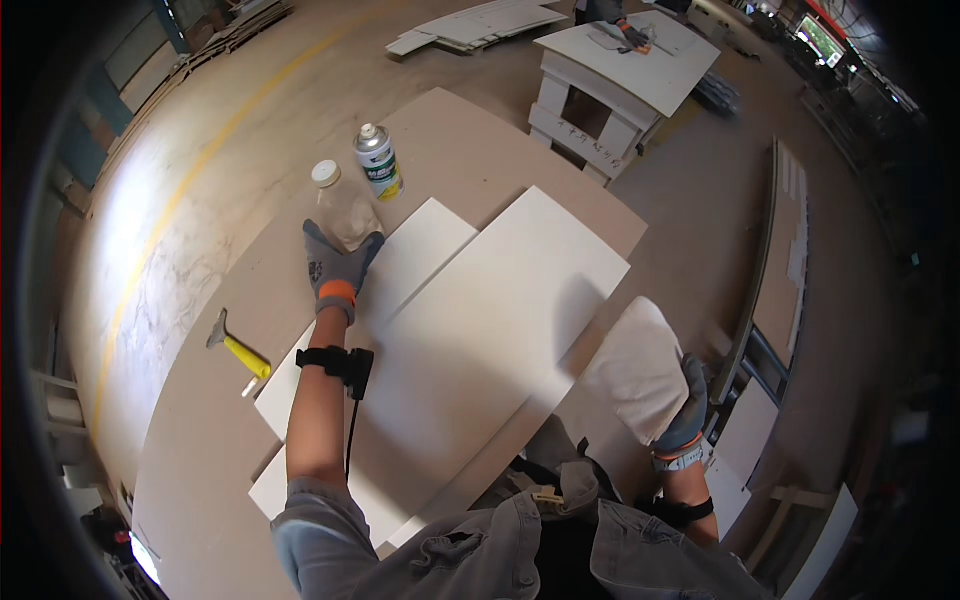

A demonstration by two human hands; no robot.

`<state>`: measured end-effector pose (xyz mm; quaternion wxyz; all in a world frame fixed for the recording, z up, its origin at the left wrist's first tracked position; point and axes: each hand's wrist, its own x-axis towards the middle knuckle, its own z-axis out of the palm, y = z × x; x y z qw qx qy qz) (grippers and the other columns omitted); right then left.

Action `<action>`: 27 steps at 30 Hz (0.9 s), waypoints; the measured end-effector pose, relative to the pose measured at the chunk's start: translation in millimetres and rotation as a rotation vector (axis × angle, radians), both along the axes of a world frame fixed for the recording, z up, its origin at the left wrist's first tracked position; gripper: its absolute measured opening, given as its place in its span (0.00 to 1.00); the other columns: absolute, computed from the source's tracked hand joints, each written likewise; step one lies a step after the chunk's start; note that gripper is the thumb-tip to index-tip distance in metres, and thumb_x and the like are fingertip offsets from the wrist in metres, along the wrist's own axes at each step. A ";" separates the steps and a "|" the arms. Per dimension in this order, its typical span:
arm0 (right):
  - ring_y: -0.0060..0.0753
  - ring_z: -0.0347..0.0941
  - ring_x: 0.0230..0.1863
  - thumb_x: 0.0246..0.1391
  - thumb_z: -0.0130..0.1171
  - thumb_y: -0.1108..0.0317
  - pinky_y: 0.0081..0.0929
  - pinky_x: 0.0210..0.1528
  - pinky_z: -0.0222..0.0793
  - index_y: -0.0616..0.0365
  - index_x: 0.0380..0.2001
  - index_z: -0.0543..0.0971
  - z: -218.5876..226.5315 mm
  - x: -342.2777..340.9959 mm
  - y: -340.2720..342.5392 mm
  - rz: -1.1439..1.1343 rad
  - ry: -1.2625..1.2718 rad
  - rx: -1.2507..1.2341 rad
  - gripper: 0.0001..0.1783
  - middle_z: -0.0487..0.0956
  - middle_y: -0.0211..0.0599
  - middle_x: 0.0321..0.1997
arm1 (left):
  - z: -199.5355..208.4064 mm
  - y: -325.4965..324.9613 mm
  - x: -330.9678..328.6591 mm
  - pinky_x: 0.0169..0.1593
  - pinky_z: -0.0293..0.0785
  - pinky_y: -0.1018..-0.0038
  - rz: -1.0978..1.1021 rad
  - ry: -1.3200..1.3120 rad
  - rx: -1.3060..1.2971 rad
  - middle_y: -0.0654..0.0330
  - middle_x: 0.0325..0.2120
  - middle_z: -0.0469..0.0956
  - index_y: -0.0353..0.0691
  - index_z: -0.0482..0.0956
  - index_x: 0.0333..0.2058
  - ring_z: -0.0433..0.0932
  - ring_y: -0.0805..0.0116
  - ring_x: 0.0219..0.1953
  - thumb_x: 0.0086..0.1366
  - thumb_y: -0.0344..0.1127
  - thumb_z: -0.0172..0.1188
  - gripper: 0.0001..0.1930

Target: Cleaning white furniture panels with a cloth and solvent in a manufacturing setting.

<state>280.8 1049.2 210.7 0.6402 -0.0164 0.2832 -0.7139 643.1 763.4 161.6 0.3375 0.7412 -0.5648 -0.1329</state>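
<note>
My left hand (342,266), in a grey glove with an orange cuff, is at the near side of a clear bottle (346,208) with a white cap. Its thumb and fingers are spread apart on either side of the bottle's lower part; whether they touch it I cannot tell. Just right of the bottle stands a spray can (380,165). At the right, off the table's edge, my gloved right hand (686,408) is closed on a pale cloth (640,372). White panels (490,290) lie overlapping between my arms, and part of them is shaded.
A scraper with a yellow handle (245,357) lies left of my forearm on the brown tabletop (215,420). Beyond, another person's gloved hand (633,36) is over a white-topped bench (640,60). Stacked boards (480,28) lie on the floor; a long rack (780,260) runs at right.
</note>
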 end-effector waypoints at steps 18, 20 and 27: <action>0.41 0.63 0.61 0.59 0.43 0.51 0.43 0.64 0.55 0.56 0.60 0.61 6.7 -21.9 -35.8 -0.025 -0.075 -0.032 0.30 0.67 0.41 0.61 | 81.8 26.2 -68.9 0.48 0.70 0.64 -0.781 -0.009 -0.281 0.52 0.41 0.73 0.38 0.68 0.47 0.73 0.52 0.45 0.36 0.37 0.73 0.36; 0.40 0.65 0.59 0.60 0.43 0.52 0.42 0.63 0.57 0.57 0.60 0.62 12.5 -11.4 -68.8 0.048 -0.107 -0.109 0.29 0.68 0.40 0.60 | 85.0 43.0 -77.2 0.54 0.64 0.59 -0.829 -0.196 -0.676 0.54 0.43 0.72 0.42 0.70 0.46 0.70 0.52 0.49 0.38 0.35 0.71 0.32; 0.40 0.67 0.57 0.60 0.44 0.51 0.39 0.60 0.61 0.57 0.59 0.63 10.6 16.0 -121.3 0.322 -0.265 -0.179 0.29 0.69 0.41 0.58 | 140.0 88.9 -117.5 0.58 0.59 0.53 -0.741 -0.739 -0.612 0.57 0.41 0.73 0.45 0.75 0.43 0.70 0.56 0.51 0.38 0.25 0.64 0.27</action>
